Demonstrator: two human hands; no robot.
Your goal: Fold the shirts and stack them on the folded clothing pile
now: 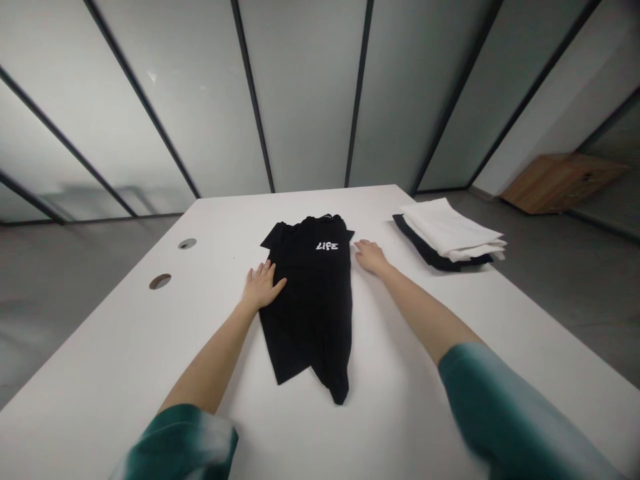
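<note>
On the near side of the black shirt (310,307), two teal sleeves (185,437) came in over the white table (125,347), one to either side of it, their edges blurred. The shirt lay flat on bare tabletop around the middle, its near hem uneven, running to two points with a notch between them. The left hand (260,287) rested palm down on the shirt's left edge, covering a little of it, fingers spread and gripping nothing. The right hand (371,257) lay just beside the shirt's right edge, fingers stretched apart and clamped on nothing; whether its fingertips touched the fabric could not be told. White lettering (327,246) showed toward the shirt's far end. Well to the left of the shirt, two round holes (160,282) pierced the tabletop. Well to its right, a folded white cloth (450,230) lay on a black cloth (430,255), the pair hiding a stretch of the table's edge. Grey floor (560,280) spread out past the table, and beyond the shirt rose dark-framed frosted panels (305,100), with a wooden cabinet (560,181) far off to its right.
</note>
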